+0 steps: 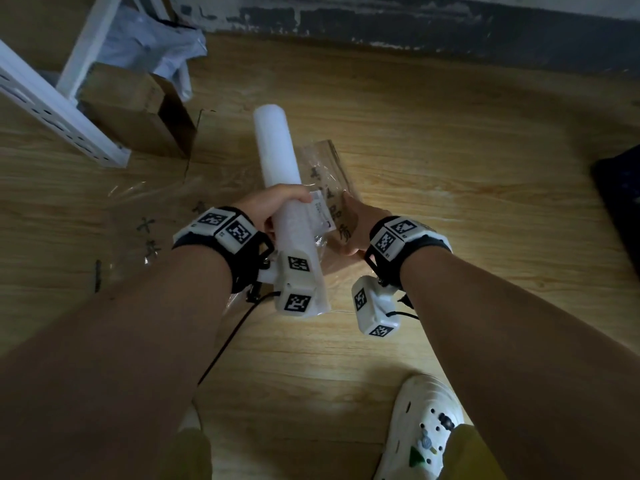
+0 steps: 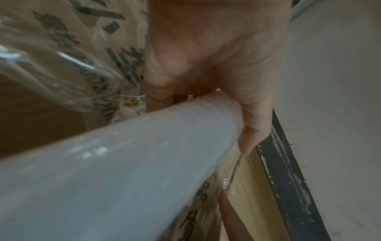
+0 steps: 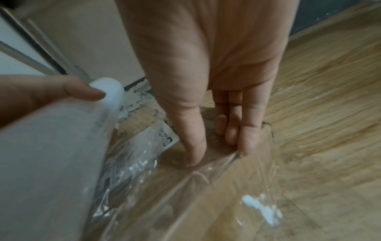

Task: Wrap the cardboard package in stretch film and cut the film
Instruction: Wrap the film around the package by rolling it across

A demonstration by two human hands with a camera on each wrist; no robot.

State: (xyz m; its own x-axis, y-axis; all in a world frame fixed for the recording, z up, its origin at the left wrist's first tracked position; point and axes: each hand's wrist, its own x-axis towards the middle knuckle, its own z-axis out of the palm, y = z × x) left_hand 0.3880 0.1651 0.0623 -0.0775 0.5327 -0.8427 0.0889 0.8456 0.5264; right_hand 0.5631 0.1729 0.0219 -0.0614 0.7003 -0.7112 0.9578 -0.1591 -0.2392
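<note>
Mid-frame, left hand [image 1: 277,206] wrapped round stretch film roll [image 1: 277,150], right hand [image 1: 360,226] pinching film-covered cardboard package [image 1: 327,168] just right of it

Under me the wooden floor [image 1: 450,140] carried a brown cardboard box [image 1: 131,112], a white rack's foot [image 1: 112,154] and my white clog [image 1: 424,424].

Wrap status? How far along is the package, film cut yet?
Done: film already covers the cardboard package. In hand: left hand grips the film roll beside it; right hand pinches the package edge. Left: cutting; film appears joined to the roll, no cutter in view.
</note>
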